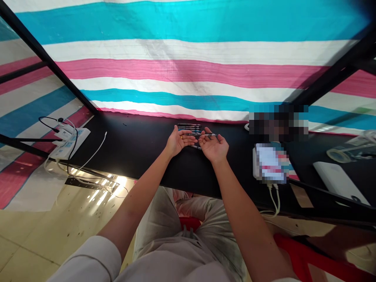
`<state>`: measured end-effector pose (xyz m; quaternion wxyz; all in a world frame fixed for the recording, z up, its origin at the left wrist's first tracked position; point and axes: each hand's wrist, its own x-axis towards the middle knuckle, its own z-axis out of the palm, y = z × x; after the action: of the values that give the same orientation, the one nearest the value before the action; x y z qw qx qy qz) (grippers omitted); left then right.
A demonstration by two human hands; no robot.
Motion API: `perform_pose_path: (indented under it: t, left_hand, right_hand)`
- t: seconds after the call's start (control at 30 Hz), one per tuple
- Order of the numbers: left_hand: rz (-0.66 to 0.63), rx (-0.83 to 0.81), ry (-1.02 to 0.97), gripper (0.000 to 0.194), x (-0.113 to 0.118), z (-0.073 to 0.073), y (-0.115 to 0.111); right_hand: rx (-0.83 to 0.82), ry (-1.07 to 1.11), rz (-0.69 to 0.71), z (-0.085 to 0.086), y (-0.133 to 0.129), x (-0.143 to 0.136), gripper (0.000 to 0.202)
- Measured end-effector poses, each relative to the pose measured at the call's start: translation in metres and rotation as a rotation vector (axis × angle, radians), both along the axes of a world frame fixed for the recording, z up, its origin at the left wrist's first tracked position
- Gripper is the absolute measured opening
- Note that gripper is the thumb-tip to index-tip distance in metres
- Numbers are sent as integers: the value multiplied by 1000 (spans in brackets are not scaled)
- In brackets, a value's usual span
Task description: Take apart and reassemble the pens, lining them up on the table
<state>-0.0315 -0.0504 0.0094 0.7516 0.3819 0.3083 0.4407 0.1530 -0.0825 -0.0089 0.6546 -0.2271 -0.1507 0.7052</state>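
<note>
Both hands are over the black table, palms turned up and close together. My left hand [176, 142] has its thumb and fingers closed on a slim pen [190, 134]. My right hand [214, 148] is closed on a pen-like length [210, 134] in line with it. Whether this is one pen across both hands or two separate pieces, I cannot tell. Just beyond the fingers several pens [189, 127] lie side by side, roughly parallel to the table's far edge. Below the fingertips another pen [196, 147] lies on the table, partly hidden by my right hand.
A power strip [76, 138] with plugs and cables sits at the table's left end. On the right, a blurred phone-like screen [270, 162] has white cables [276, 199] hanging from it. A white box [337, 180] lies farther right. Striped sheeting [188, 72] hangs behind the table.
</note>
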Motion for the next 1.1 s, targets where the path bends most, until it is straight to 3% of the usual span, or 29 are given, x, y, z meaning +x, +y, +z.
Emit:
perform_pose_path:
  t: [0.27,0.4,0.5,0.77,0.97,1.1]
  left_hand:
    - [18,37,6,74,-1,0,1]
    - [174,231,152,51,-4,-4,2]
    - [294,375,343,38,-8,-7,5]
    - [408,659,649,13,-26,-13,12]
    - [379,766,1001,8,-30,-21,22]
    - [358,736,1097,7,-28,-27,33]
  right_hand:
    - [-18,-38,-11,-1,3,1,31]
    - [-9,-131,-37,-2,5,-3,33]
    - [16,-288,-132,-6,6,-9,14]
    - [96,-566,-261,-16,8,-13,10]
    - [39,-990,-394,-26,12,-9,15]
    - [74,-1364,-509,-26,9,-5,20]
